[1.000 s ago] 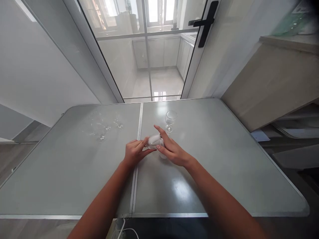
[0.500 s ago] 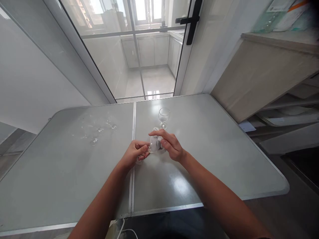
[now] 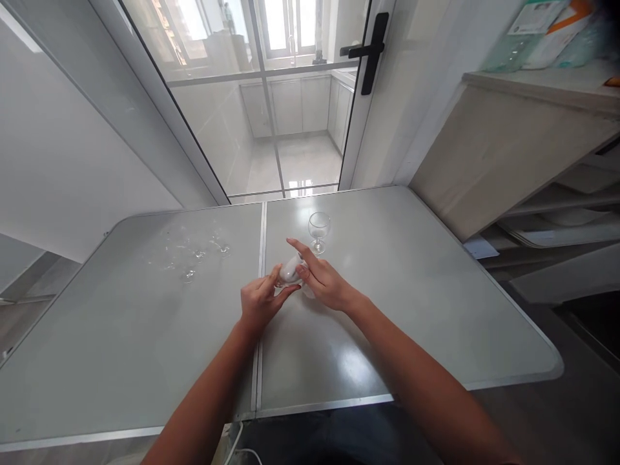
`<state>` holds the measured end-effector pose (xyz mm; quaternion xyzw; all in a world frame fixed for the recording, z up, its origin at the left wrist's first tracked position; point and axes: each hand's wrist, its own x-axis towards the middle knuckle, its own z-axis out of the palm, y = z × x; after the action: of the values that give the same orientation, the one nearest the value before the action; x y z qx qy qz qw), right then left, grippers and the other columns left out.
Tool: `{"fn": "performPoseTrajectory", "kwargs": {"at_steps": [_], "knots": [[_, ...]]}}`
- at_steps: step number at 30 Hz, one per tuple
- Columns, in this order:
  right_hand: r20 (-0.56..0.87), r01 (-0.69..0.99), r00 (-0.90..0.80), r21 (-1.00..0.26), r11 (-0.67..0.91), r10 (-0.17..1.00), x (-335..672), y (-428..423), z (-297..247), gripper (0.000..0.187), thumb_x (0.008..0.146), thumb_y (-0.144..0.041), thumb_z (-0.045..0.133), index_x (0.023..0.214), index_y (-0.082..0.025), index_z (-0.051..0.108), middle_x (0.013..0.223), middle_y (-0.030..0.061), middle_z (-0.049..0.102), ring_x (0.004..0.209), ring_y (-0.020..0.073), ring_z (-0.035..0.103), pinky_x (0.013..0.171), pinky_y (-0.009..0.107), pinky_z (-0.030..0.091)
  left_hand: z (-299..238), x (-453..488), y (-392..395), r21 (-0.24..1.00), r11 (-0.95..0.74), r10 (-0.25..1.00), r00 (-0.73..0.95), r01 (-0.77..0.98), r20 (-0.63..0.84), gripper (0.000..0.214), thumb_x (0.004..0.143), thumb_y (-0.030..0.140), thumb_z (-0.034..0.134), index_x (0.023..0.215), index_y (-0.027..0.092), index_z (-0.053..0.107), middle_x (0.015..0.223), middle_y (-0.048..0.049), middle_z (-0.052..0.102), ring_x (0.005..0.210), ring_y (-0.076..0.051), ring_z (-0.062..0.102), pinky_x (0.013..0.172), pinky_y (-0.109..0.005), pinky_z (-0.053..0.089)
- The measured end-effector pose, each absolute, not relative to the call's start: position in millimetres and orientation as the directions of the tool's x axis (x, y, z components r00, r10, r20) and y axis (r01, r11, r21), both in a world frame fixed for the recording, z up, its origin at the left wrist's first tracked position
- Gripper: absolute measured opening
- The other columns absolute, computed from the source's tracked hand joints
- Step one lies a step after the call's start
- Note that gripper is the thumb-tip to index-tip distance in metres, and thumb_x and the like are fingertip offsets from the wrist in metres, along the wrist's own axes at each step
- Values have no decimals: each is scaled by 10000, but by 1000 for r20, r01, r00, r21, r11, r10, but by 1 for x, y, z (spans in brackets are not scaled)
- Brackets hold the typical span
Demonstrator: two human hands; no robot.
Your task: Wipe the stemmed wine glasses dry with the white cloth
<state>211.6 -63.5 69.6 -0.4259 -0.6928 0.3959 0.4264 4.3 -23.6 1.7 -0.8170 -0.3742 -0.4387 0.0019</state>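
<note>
My left hand (image 3: pixel 261 298) grips a small clear stemmed glass (image 3: pixel 289 271) that lies tilted between both hands above the grey table (image 3: pixel 387 303). My right hand (image 3: pixel 322 279) presses a white cloth against the bowl of that glass, index finger stretched out over it. Most of the cloth is hidden under the fingers. A second clear wine glass (image 3: pixel 318 230) stands upright just beyond my right hand.
Several more clear glasses (image 3: pixel 194 258) stand at the table's back left. A glass sliding door (image 3: pixel 271 97) with a black handle (image 3: pixel 369 51) is behind the table. A wooden cabinet (image 3: pixel 513 129) with shelves stands to the right. A white cable (image 3: pixel 242 445) hangs below the near edge.
The glass has been turned between my hands and my right fingers have shifted over its bowl with the cloth. The view has swung slightly to the right.
</note>
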Motion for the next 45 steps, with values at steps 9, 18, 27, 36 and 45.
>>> {"fn": "performPoseTrajectory", "kwargs": {"at_steps": [9,18,27,36,45], "knots": [[323,154,-120,-928,339,939,218,-67,77,525,1069,-504,357,1540,-272,380,829,0,610,814,203,586,876,351,480,5,15,-30,483,-725,664,310,492,680,422,833,463,791,1160,206,723,632,45,601,504,-81,446,548,-208,429],[253,164,-266,-939,302,930,208,-65,75,477,1083,-511,302,1382,-250,566,814,-3,650,759,170,596,827,307,480,2,12,-31,463,-710,669,302,531,679,417,830,459,791,1163,216,727,577,61,534,503,-87,454,536,-213,403],[323,240,-132,-907,346,937,210,-69,73,443,1069,-511,366,1396,-260,529,780,-5,613,783,191,571,869,338,457,11,21,-37,559,-665,733,291,496,614,345,834,456,782,1057,194,749,586,49,542,508,-85,428,530,-212,406],[313,72,-386,-928,367,868,215,-67,84,475,1085,-515,318,1466,-291,492,860,-3,696,750,164,599,750,294,462,13,14,-35,703,-625,778,352,340,521,302,784,426,837,969,199,761,575,58,440,535,-90,370,524,-232,354],[500,296,-492,-674,677,713,224,-65,59,449,1074,-492,319,1315,-236,597,898,33,689,788,209,588,1034,468,317,20,10,-24,983,-184,805,570,-27,166,466,751,547,821,624,129,659,547,23,454,510,-86,374,481,-239,313]]}}
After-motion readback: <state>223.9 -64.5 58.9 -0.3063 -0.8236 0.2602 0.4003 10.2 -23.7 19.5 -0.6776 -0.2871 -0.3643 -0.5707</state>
